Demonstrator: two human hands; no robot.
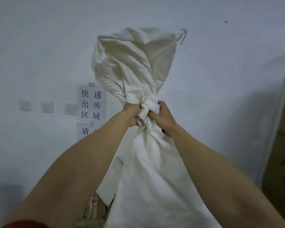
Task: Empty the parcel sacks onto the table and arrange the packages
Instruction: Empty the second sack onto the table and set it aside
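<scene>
**White cloth parcel sack (pixel 152 170) gripped at its knotted neck by both hands**

The sack hangs upright in front of a pale wall (pixel 39 46), in the middle of the view. Its lower body spreads wide and smooth below the hands and runs off the bottom edge of the frame, so what it rests on cannot be told. Above the hands the loose cloth of the mouth billows up in creased folds, and a thin grey drawstring (pixel 183 36) sticks out at its top right corner.

The left hand (pixel 132 115) is closed round the gathered neck from the left, fingers curled into the cloth. The right hand (pixel 162 116) grips the same neck from the right, its fingers hooked into the twisted white knot (pixel 149 107) that sits between the two hands. Both forearms reach up from the lower corners of the view; a red sleeve (pixel 25 223) shows at the bottom left.

Behind the sack, on the wall, a white paper sign with black Chinese characters (pixel 91 104) is partly covered by the cloth and the left forearm. Three white wall switch plates (pixel 47 106) sit in a row to the left of the sign. An open brown cardboard box (pixel 98 207) shows just beside the sack's lower left side. Tall brown cardboard (pixel 283 162) stands along the right edge of the frame.
</scene>
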